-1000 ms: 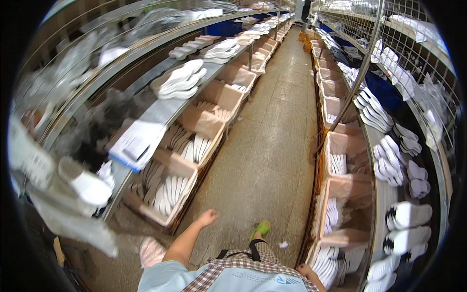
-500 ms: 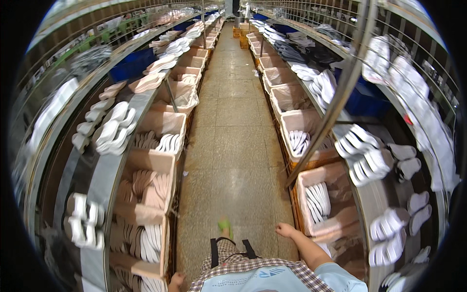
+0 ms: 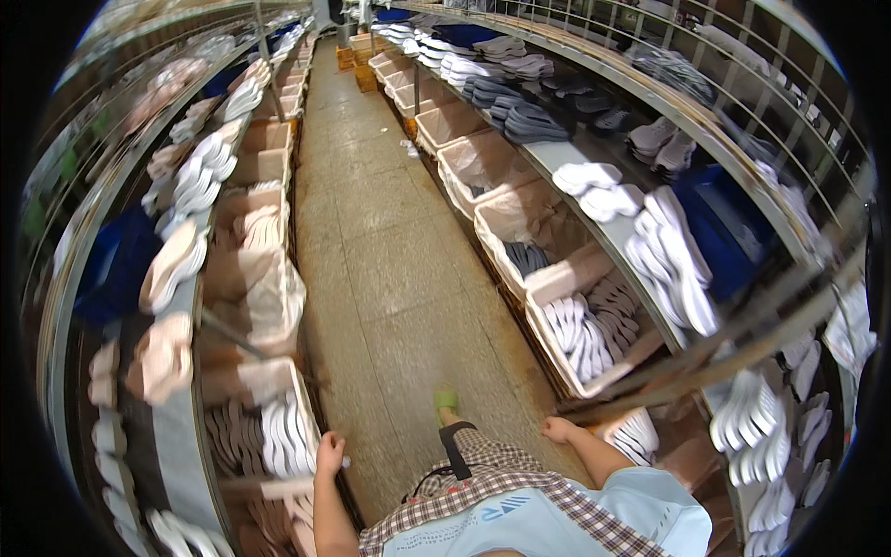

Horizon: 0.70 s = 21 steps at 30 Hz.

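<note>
I stand in a narrow aisle between two rows of shelves and bins. My left hand [image 3: 331, 454] hangs beside the left bins with its fingers curled in; nothing shows in it. Nearest to it is a bin [image 3: 306, 401] of white shoe soles [image 3: 283, 436] and darker brownish ones. On the other side my right hand [image 3: 557, 429] is loosely closed, with nothing visible in it. It is close to a bin holding a stack of white soles [image 3: 633, 436]. Both hands appear apart from the bins. A green shoe [image 3: 446, 399] shows on my foot.
Lined bins, several with soles, border the floor [image 3: 371, 269] on both sides. Shelves above carry white, pink and dark grey soles [image 3: 520, 116] and blue crates [image 3: 724, 227]. A slanting metal post [image 3: 650, 376] crosses at the right. Orange crates [image 3: 365, 76] stand far ahead.
I have moved forward along the aisle, and the view has turned to the right. My left hand has risen further into view; both hands remain closed.
</note>
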{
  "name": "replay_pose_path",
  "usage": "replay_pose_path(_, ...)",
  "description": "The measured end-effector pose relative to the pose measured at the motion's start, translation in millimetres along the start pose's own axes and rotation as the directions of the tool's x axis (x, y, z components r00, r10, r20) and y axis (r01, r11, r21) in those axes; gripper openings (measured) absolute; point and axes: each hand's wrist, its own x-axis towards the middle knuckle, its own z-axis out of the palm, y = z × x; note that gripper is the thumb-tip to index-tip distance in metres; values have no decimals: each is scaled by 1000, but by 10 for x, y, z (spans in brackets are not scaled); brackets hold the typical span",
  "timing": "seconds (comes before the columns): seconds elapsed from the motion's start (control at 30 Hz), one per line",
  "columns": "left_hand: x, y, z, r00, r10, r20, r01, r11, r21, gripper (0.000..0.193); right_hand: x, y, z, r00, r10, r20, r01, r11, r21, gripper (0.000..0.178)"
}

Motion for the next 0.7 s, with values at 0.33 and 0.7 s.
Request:
replay_pose_path(0.33,2876,208,-216,954,-246,172,243,969,41,44,3321,-2293,-2483,990,0,143,28,981,-193,36)
replay_pose_path(0.7,6105,717,-1170,676,-734,58,729,678,92,38,7309,-5321,-4813,979,-179,97,189,976,-109,40)
